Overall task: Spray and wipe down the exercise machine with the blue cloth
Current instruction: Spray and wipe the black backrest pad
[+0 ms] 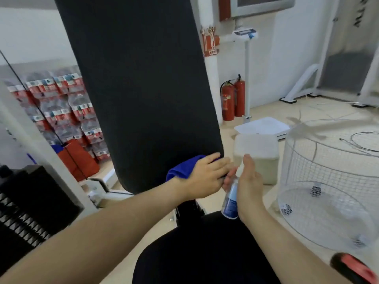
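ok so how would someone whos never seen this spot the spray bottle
Find the tall black back pad of the exercise machine, then drop to its lower right corner, where the left hand presses a blue cloth. Just right of that, the right hand holds the spray bottle. It is the only small clear bottle there, with a blue label and white nozzle.

Hidden, cropped and blurred parts

The black back pad (141, 89) runs off at twelve o'clock; the left hand (207, 177) covers most of the blue cloth (184, 168); the spray bottle (230, 198) label is unreadable; packages (61, 107) at nine o'clock are blurred.
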A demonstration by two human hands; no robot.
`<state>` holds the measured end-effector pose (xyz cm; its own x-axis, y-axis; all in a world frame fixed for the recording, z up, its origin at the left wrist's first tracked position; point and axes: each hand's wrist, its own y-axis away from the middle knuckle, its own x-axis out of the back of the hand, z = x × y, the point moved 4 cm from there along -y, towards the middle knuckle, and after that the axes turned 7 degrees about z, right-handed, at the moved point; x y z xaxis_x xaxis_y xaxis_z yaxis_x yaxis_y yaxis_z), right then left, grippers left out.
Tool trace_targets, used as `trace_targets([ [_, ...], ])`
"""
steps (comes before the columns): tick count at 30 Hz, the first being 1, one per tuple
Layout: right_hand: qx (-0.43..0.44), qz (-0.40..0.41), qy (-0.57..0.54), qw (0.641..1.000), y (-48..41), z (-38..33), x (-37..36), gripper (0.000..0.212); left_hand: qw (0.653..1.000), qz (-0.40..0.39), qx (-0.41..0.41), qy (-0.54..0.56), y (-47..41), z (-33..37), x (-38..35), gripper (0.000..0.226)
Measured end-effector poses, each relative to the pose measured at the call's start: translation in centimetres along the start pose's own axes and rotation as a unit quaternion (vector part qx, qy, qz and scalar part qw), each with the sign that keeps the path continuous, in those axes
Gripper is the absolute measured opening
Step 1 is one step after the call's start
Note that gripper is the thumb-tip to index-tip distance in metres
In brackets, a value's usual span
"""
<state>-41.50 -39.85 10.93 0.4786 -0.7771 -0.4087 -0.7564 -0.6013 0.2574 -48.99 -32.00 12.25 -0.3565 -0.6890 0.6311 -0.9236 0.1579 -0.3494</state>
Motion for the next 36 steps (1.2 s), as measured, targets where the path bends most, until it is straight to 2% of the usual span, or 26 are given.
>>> trace_targets([
  [3, 0.024, -0.025, 0.015, 0.999, 0.0, 0.3, 0.1, 0.055, 0.997, -0.005, -0.051, 0.052, -0.4, -0.2, 0.6, 0.026],
  [4, 0.045, -0.049, 0.03, 0.997, 0.1, 0.2, -0.1, 0.054, 0.998, -0.004, -0.045, 0.053, -0.2, -1.7, 2.0, 0.02],
  [5, 0.065, -0.076, 0.037, 0.994, 0.3, -0.1, -0.5, 0.053, 0.999, 0.006, -0.018, 0.04, -0.2, -4.1, 3.1, 0.017],
  [7, 0.083, -0.1, 0.035, 0.991, 0.4, -0.4, -1.0, 0.054, 0.993, 0.036, 0.117, 0.002, -0.3, -9.1, 5.4, 0.043],
  [9, 0.075, -0.083, 0.023, 0.993, 0.4, -0.4, -0.8, 0.051, 0.963, 0.066, 0.263, -0.004, -0.3, -11.1, 6.9, 0.046],
  [10, 0.068, -0.07, 0.007, 0.995, 0.2, -0.4, -0.5, 0.05, 0.961, 0.062, 0.269, -0.004, -0.5, -10.1, 6.7, 0.043],
  [11, 0.061, -0.06, -0.003, 0.996, 0.0, -0.3, -0.3, 0.05, 0.97, 0.046, 0.238, 0.007, -0.5, -7.9, 5.7, 0.042],
  [14, 0.062, -0.058, 0.006, 0.996, 0.1, 0.1, -0.1, 0.055, 0.996, -0.026, 0.079, 0.044, 0.4, -0.9, 2.1, 0.03],
  [16, 0.074, -0.067, 0.03, 0.995, 0.2, -0.1, -0.3, 0.058, 0.997, -0.042, 0.018, 0.063, 1.4, -0.2, 1.3, 0.032],
  [18, 0.102, -0.071, 0.047, 0.991, -0.1, -1.1, 0.1, 0.06, 0.998, -0.044, -0.028, 0.039, 2.7, -1.2, 2.2, 0.021],
  [22, 0.133, -0.126, 0.08, 0.98, 0.4, -0.4, -0.5, 0.061, 0.994, -0.089, -0.043, 0.042, 10.6, -3.2, 4.3, 0.038],
  [27, 0.198, -0.252, 0.137, 0.937, 1.9, 0.9, -2.1, 0.063, 0.988, -0.14, -0.031, 0.051, 17.1, -4.3, 7.0, 0.037],
  [28, 0.2, -0.262, 0.142, 0.933, 1.8, 0.9, -2.2, 0.062, 0.989, -0.138, -0.003, 0.054, 17.6, -4.6, 7.6, 0.041],
  [30, 0.193, -0.285, 0.167, 0.924, 1.4, 0.9, -2.6, 0.062, 0.985, -0.105, 0.118, 0.074, 18.5, -5.5, 8.5, 0.056],
  [31, 0.175, -0.302, 0.192, 0.917, 1.4, 1.3, -2.9, 0.062, 0.969, -0.082, 0.215, 0.095, 19.3, -5.6, 8.9, 0.062],
  [33, 0.14, -0.341, 0.246, 0.896, 1.6, 1.0, -4.0, 0.06, 0.913, -0.014, 0.386, 0.129, 19.4, -5.5, 9.5, 0.062],
  [35, 0.116, -0.402, 0.335, 0.844, 2.5, 1.3, -5.1, 0.056, 0.871, 0.027, 0.471, 0.138, 19.0, -4.0, 9.1, 0.049],
  [36, 0.111, -0.431, 0.39, 0.806, 3.4, 1.9, -5.4, 0.054, 0.853, 0.035, 0.499, 0.149, 19.2, -2.9, 8.9, 0.045],
])
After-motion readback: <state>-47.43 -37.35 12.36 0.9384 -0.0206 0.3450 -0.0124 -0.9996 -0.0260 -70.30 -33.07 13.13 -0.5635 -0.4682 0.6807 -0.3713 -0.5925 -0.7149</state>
